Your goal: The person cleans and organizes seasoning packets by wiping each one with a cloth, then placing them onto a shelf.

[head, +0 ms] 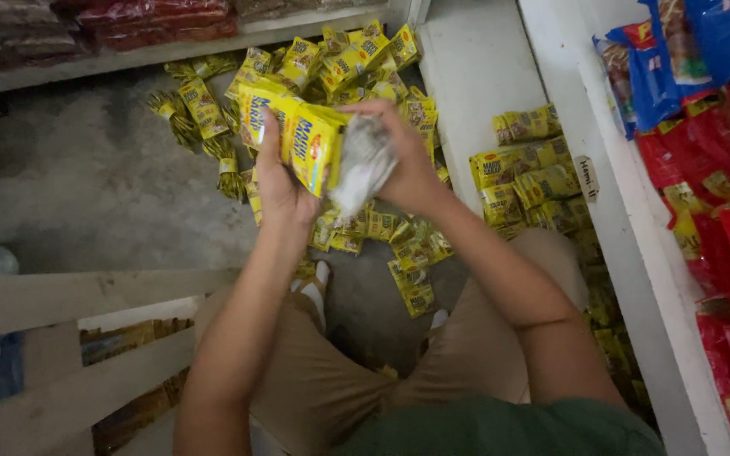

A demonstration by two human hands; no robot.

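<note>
Yellow packets [297,139] are sitting stacked upright in the left hand [276,190], whose fingers are clamping around them, above the pile of loose packets [382,236] lying on the concrete floor [86,186]. Just right of the stack, the right hand [403,165] is closing on a crumpled whitish wrapper [363,160] and pressing it against the stack's side. Doing this well probably means keeping the stack squared and gripped firmly while working the wrapper. Farther right of the stack, more packets [530,181] are resting on the white shelf [475,76].
</note>
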